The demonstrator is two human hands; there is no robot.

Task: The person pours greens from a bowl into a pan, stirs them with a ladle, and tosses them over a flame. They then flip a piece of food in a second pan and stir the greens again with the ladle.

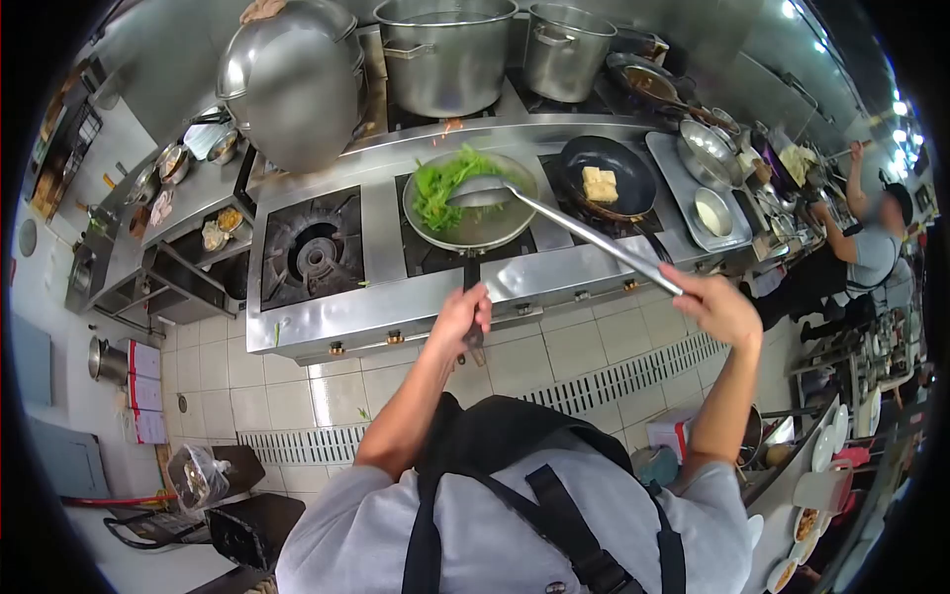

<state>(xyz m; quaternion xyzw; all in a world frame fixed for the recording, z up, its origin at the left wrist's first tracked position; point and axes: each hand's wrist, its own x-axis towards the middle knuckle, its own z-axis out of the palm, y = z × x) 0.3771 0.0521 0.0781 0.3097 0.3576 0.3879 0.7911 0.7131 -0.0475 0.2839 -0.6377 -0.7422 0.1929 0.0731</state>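
My left hand [462, 319] is wrapped around the dark handle [473, 269] of a frying pan [500, 236] that sits on the middle front burner. Leafy greens [445, 188] lie heaped in the left and back part of this pan. In my right hand [714, 307] is the end of a long metal ladle [604, 241], its shaft slanting down to the left. The ladle's bowl [482, 190] rests over or against the greens; its contents are hidden. To the right, a black frying pan [633, 178] holds pale yellow blocks [599, 184].
Large steel pots [445, 69] stand along the back of the stove, beside a big domed metal lid [297, 89]. A bare burner [317, 252] is at left. A tray [717, 233] with bowls lies at right. Another person [871, 238] works farther right. A bin [213, 470] stands lower left.
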